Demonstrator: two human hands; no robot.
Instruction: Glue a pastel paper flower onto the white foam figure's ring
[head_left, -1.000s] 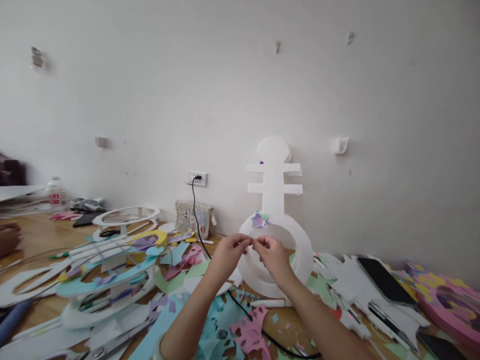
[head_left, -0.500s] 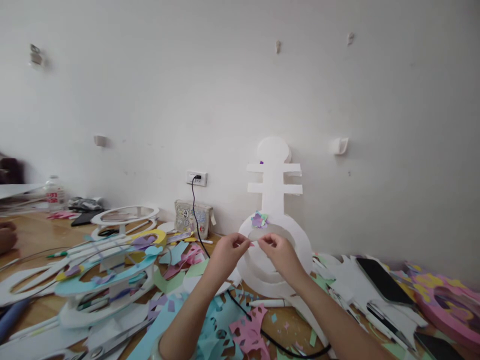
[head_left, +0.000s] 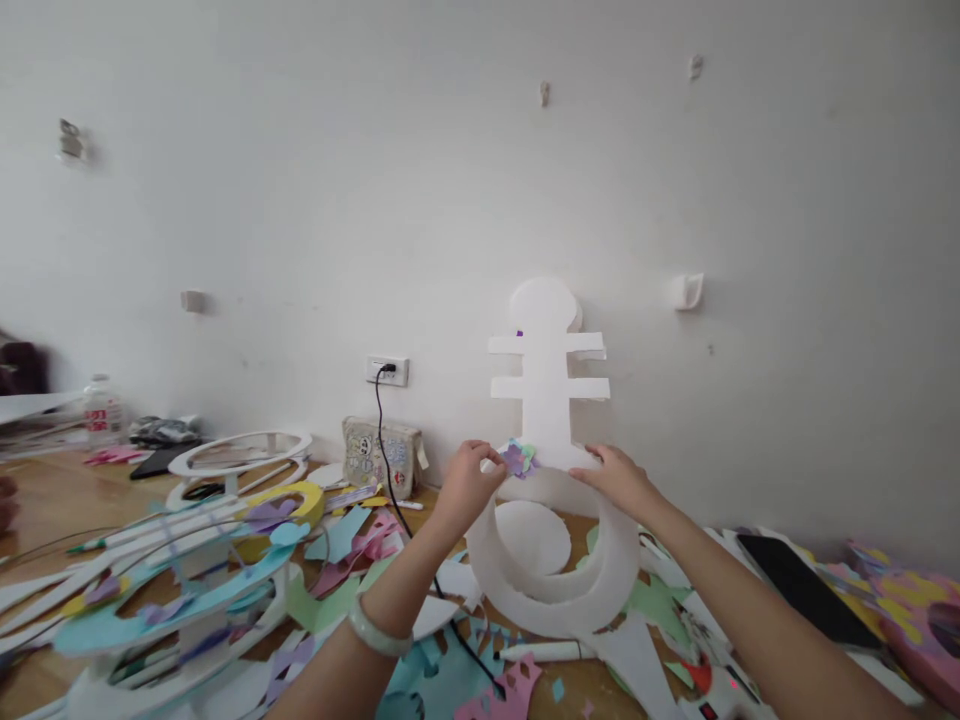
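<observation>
On foam ring (head_left: 559, 590): both hands, paper flowers (head_left: 518, 458).

Two hands (head_left: 469, 480), one bottle (head_left: 96, 410), one phone (head_left: 806, 590).

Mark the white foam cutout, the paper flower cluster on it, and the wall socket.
white foam cutout (head_left: 546, 400), head view, on its upright stem.
paper flower cluster (head_left: 518, 458), head view, on the purple petals.
wall socket (head_left: 388, 371), head view, on the faceplate beside the plug.

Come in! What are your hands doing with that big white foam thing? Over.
Left hand pinching the purple and green paper bits onto the white foam ring-and-cross cutout. Right hand flat on its ring. Black cable running beside the left arm.
</observation>
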